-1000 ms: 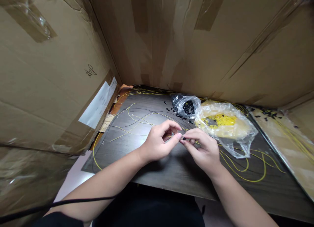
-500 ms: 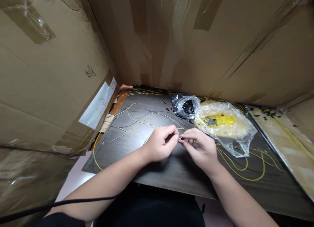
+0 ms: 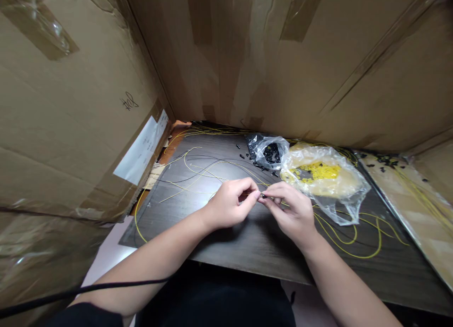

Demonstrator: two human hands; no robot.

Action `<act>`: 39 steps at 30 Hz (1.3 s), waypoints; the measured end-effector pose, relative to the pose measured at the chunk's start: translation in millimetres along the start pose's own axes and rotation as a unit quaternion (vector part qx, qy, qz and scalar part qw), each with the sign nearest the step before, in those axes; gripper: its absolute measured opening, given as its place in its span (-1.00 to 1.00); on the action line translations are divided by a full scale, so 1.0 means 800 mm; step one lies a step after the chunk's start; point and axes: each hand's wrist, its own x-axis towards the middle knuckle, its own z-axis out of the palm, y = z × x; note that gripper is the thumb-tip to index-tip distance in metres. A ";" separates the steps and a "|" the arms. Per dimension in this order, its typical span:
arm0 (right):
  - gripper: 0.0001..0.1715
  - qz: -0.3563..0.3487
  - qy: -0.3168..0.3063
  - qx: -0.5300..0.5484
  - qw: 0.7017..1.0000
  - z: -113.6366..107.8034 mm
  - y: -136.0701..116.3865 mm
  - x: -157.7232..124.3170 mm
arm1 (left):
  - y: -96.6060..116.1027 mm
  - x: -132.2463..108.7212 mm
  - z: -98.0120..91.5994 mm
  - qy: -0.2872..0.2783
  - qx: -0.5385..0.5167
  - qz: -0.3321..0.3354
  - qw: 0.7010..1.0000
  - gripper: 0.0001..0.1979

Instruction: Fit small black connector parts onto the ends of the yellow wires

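We look down on a makeshift small-parts assembly nook, workshop-like, boxed in by cardboard.

What tells us so is the dark wood-grain counter (image 3: pixel 226 254), strewn with loose yellow wires (image 3: pixel 364 257) and stray black parts (image 3: pixel 241 155), none of it household ware. Near its far edge we find an opened clear bag (image 3: pixel 348 195) with a heap of tiny yellow pieces (image 3: pixel 327 171), just beside a smaller plastic bag (image 3: pixel 274 140) of black ones. Tall cardboard walls (image 3: pixel 336 67) rise behind and to the left, patched with brown packing tape (image 3: pixel 304 13), and the left one carries a white paper label (image 3: pixel 136 152) and a marker scrawl (image 3: pixel 130 101). They hide the room beyond, so we cannot tell what building this is.
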 end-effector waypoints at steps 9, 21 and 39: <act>-0.78 -0.015 -0.006 -0.002 1.000 -0.002 0.003 -0.001 | 0.003 0.000 -0.002 -0.006 -0.039 -0.009 0.999 -0.83; -0.78 -0.017 -0.007 -0.008 1.000 -0.002 0.004 -0.002 | -0.003 -0.001 0.001 0.016 -0.023 -0.003 1.000 -0.89; -0.76 -0.039 -0.027 0.000 0.999 -0.004 0.009 -0.002 | -0.003 0.003 0.000 -0.048 -0.169 -0.157 0.972 -0.83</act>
